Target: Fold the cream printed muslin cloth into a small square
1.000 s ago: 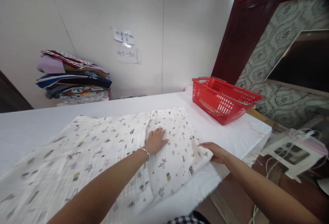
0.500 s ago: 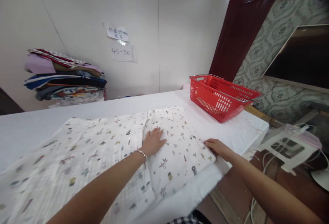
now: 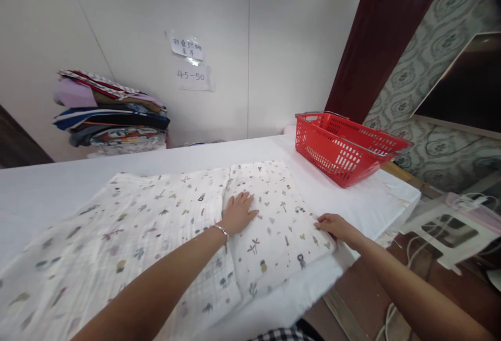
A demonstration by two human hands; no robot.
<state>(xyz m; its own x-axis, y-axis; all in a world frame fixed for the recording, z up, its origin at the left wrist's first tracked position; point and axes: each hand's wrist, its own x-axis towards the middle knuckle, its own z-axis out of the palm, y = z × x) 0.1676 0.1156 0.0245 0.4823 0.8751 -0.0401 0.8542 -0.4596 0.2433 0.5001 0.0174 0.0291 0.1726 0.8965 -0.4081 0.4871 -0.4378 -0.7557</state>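
A white muslin cloth (image 3: pixel 156 226) printed with small plants and figures is spread over the white-covered table, its right part folded over on itself. My left hand (image 3: pixel 238 213) lies flat on that folded part, fingers spread, just right of the inner fold edge. At the cloth's right edge my right hand (image 3: pixel 337 229) pinches the border between thumb and fingers. The cloth's left end runs out of view at the lower left, and my left forearm covers some of it.
A red plastic basket (image 3: pixel 344 158) with metal handles stands at the table's (image 3: pixel 266 148) back right. Folded fabrics (image 3: pixel 113 114) are piled behind the table at left. Paper signs (image 3: pixel 193 77) hang on the wall. A white stand (image 3: pixel 442 231) with cables is beside the table.
The whole view has shifted slightly, so things appear a little further right. Both hands keep the same places on the cloth.
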